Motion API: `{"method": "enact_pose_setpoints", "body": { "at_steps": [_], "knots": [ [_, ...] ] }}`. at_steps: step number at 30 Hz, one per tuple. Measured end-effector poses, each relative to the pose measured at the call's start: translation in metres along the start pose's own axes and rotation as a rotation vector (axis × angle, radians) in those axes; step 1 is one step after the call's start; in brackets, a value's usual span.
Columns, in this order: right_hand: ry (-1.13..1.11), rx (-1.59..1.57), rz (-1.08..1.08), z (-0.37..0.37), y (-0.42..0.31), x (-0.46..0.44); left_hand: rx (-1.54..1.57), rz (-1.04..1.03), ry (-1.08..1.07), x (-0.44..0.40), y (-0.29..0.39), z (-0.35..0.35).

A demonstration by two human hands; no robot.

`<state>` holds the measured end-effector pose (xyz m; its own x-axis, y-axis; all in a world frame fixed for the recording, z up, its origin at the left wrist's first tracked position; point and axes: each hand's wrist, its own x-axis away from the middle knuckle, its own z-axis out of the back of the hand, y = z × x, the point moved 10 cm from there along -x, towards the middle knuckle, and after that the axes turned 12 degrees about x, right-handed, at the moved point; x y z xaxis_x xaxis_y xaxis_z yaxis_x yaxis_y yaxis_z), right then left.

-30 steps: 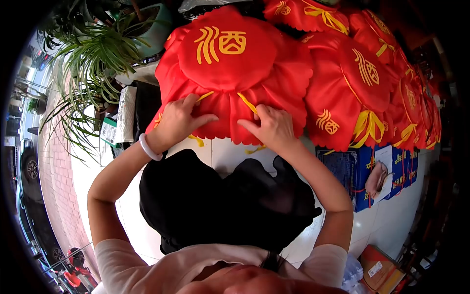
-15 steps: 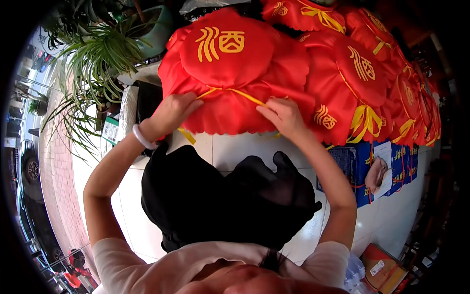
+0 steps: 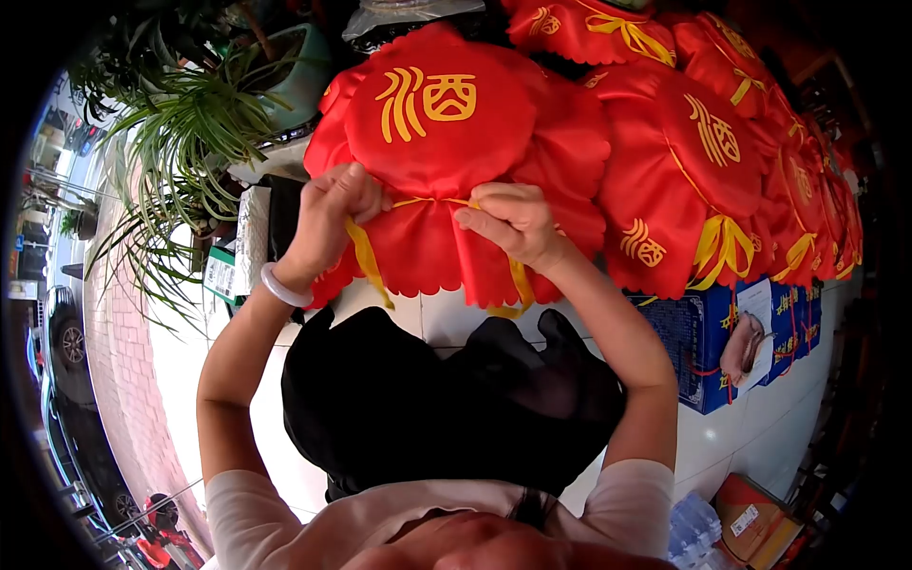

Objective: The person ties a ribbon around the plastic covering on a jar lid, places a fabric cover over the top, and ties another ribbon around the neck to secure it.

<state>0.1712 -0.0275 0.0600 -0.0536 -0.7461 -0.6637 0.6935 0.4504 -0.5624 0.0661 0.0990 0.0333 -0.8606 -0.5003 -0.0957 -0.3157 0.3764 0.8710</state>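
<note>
A red satin cloth cover (image 3: 437, 157) with yellow lettering is spread over a round-topped thing in front of me; what it covers is hidden. A yellow ribbon (image 3: 367, 264) runs around the cover, gathering the cloth below its round top. My left hand (image 3: 332, 214), a pale bangle at its wrist, is closed on the ribbon's left part. With thumb and fingers pinched, my right hand (image 3: 518, 223) grips the ribbon's right part. Between both hands the ribbon is crossed at the front. Its loose ends hang below each hand over the scalloped hem.
More red covers (image 3: 693, 171) with tied yellow bows stand to the right. Below them are blue boxes (image 3: 698, 347) on the tiled floor. Potted plants (image 3: 204, 123) crowd the left, near a green-and-white box (image 3: 220, 274). A cardboard box (image 3: 755, 518) sits at lower right.
Both hands have come closer together along the ribbon. My left hand has turned more upright, and longer ribbon ends now show hanging below the hands.
</note>
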Motion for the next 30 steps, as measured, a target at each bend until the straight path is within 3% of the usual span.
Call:
{"method": "enact_pose_setpoints", "body": {
  "at_steps": [2, 8, 12, 15, 17, 18, 20, 22, 24, 27, 28, 30],
  "knots": [
    [0.066, -0.036, 0.034, 0.001, -0.002, -0.002, -0.283, -0.088, -0.062, 0.002, 0.004, -0.009],
    [-0.003, -0.073, 0.130, 0.002, -0.001, -0.002, -0.169, -0.079, -0.103, -0.003, 0.003, 0.001],
    [0.049, -0.239, 0.063, 0.004, 0.009, 0.000, -0.244, -0.032, 0.033, -0.002, 0.005, 0.005],
    [0.033, -0.168, 0.026, 0.006, 0.009, 0.002, -0.160, -0.053, -0.009, -0.005, 0.003, 0.005],
    [-0.022, -0.432, -0.220, -0.001, 0.027, 0.011, -0.217, -0.061, -0.002, -0.002, 0.007, 0.002],
    [-0.021, -0.432, -0.213, 0.003, 0.022, 0.011, -0.267, -0.083, 0.005, -0.002, 0.011, -0.001],
    [0.191, -0.837, -0.420, 0.020, 0.028, 0.024, -0.297, -0.064, 0.011, 0.003, 0.013, -0.008],
    [0.204, -0.844, -0.584, 0.026, 0.029, 0.038, -0.318, -0.022, 0.030, 0.009, 0.013, -0.015],
    [0.174, -0.308, -0.656, 0.042, 0.031, 0.040, -0.275, -0.024, 0.009, 0.008, 0.016, -0.023],
    [-0.132, 0.022, -0.755, 0.028, 0.037, 0.041, -0.389, 0.094, 0.172, 0.011, 0.016, -0.013],
    [-0.137, 0.018, -0.764, 0.024, 0.039, 0.044, -0.431, 0.104, 0.215, 0.010, 0.017, -0.012],
    [-0.152, 0.569, -0.339, 0.022, 0.006, 0.018, -0.513, 0.074, 0.193, 0.014, 0.019, -0.012]
  ]
}}
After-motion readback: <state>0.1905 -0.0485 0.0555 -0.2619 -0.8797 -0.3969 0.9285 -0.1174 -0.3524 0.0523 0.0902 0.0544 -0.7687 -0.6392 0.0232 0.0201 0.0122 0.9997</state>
